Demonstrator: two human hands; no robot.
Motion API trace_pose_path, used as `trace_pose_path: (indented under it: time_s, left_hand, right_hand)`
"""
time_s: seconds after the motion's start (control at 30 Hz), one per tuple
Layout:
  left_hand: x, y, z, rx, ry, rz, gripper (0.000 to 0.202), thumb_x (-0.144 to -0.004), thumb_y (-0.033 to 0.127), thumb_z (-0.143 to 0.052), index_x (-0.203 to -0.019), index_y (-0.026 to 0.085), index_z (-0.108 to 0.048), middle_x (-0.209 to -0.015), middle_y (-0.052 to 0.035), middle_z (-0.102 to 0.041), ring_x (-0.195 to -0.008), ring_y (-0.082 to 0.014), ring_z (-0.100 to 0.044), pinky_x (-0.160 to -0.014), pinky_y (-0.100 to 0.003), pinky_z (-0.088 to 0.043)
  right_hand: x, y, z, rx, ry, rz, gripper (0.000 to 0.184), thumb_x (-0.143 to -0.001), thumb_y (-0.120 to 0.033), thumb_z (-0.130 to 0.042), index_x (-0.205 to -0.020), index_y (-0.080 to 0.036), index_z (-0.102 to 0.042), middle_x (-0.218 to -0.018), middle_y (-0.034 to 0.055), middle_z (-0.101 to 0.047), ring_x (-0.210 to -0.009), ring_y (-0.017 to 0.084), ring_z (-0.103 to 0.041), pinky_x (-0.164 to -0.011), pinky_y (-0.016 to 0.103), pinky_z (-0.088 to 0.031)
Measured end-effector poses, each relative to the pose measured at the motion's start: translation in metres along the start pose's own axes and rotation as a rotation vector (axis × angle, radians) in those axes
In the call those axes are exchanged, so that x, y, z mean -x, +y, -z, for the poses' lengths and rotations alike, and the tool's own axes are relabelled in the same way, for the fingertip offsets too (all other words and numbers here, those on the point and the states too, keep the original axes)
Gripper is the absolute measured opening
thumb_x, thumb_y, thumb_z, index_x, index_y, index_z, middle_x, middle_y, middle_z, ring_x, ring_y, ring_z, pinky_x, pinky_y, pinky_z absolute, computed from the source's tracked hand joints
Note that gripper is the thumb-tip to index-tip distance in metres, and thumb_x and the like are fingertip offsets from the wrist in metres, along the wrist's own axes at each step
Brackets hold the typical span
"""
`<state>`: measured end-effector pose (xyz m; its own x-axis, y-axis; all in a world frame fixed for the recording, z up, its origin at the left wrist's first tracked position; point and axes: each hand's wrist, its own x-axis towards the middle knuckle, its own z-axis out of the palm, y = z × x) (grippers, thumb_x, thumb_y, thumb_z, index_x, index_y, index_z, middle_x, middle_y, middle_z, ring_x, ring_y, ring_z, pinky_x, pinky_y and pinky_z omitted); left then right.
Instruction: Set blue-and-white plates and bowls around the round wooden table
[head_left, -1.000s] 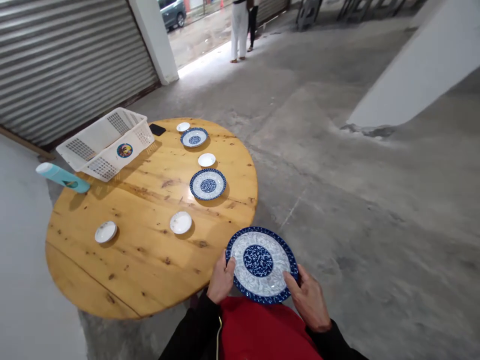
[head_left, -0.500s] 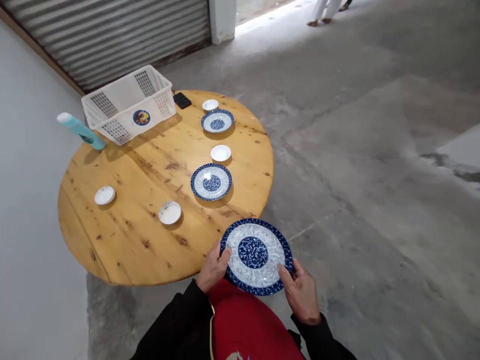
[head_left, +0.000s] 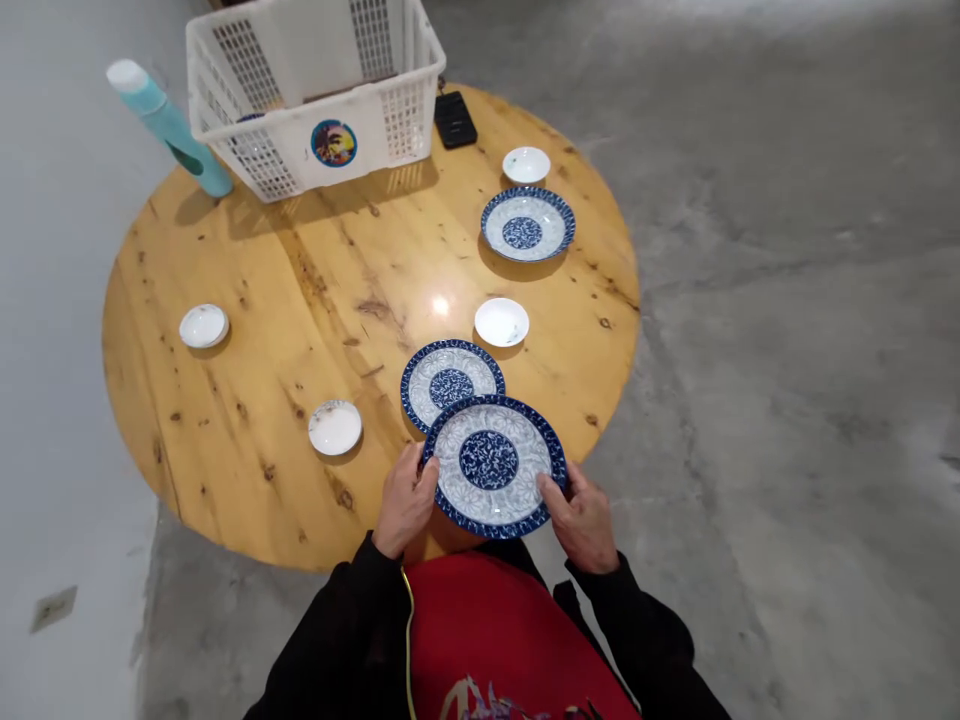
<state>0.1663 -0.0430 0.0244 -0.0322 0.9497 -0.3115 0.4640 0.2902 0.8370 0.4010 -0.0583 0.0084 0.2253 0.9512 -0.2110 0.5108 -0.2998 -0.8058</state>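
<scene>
Both hands are clamped on the big blue-and-white plate (head_left: 491, 465), the left hand (head_left: 403, 503) pinching its rim at nine o'clock with the thumb on top, the right hand (head_left: 583, 520) gripping at about four o'clock, thumb over the edge. The plate sits level over the near edge of the round wooden table (head_left: 247, 330), and its far rim overlaps a second blue plate (head_left: 446, 375) lying flat at twelve o'clock. I cannot tell whether the two touch.

Out from there: a small white dish (head_left: 501, 322) just past that second plate at one o'clock, then a third blue plate (head_left: 527, 223) and another white dish (head_left: 526, 165) further on the same line. At ten o'clock, near the left hand, a white saucer (head_left: 334, 427); well beyond it, another saucer (head_left: 203, 326) by the table's left rim. At the far side stand a white basket (head_left: 315, 90), a dark phone (head_left: 454, 119) just beside it and a teal bottle (head_left: 169, 125) tilted at the basket's left.

Half a second back, the held plate hung off the table edge over the concrete; now it is over the wood, closing on the second plate.
</scene>
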Motion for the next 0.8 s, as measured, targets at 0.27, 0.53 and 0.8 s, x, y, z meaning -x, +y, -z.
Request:
trace_pose_path:
  time_s: [0.27,0.53,0.8]
  left_hand:
    - [-0.048,0.012,0.0,0.034,0.255,0.094,0.008,-0.09,0.027,-0.052,-0.093,0.02,-0.055,-0.078,0.0023,-0.058,-0.068,-0.013,-0.054,-0.069,-0.025,-0.042]
    - [-0.069,0.011,-0.011,-0.087,0.426,0.203,0.01,-0.09,0.026,-0.052,-0.09,0.018,-0.059,-0.077,0.0005,-0.059,-0.071,-0.0157,-0.056,-0.071,-0.028,-0.04]
    - [-0.069,0.012,-0.019,-0.241,0.479,0.272,0.015,-0.09,0.023,-0.05,-0.093,0.017,-0.063,-0.083,-0.0039,-0.059,-0.079,-0.0193,-0.055,-0.076,-0.031,-0.041]
  right_hand:
    - [-0.086,-0.022,-0.014,0.106,-0.131,0.164,0.031,-0.084,-0.05,-0.047,-0.068,-0.024,-0.046,-0.055,-0.0043,-0.043,-0.054,0.015,-0.04,-0.056,0.029,-0.033]
    - [-0.144,-0.019,-0.024,0.281,-0.297,0.388,0.027,-0.086,-0.046,-0.044,-0.072,-0.023,-0.048,-0.059,0.001,-0.053,-0.055,0.018,-0.049,-0.058,0.03,-0.036]
    - [-0.167,-0.012,-0.029,0.472,-0.44,0.48,0.043,-0.091,-0.041,-0.041,-0.114,-0.01,-0.06,-0.071,0.0124,-0.065,-0.062,0.027,-0.059,-0.058,0.035,-0.041]
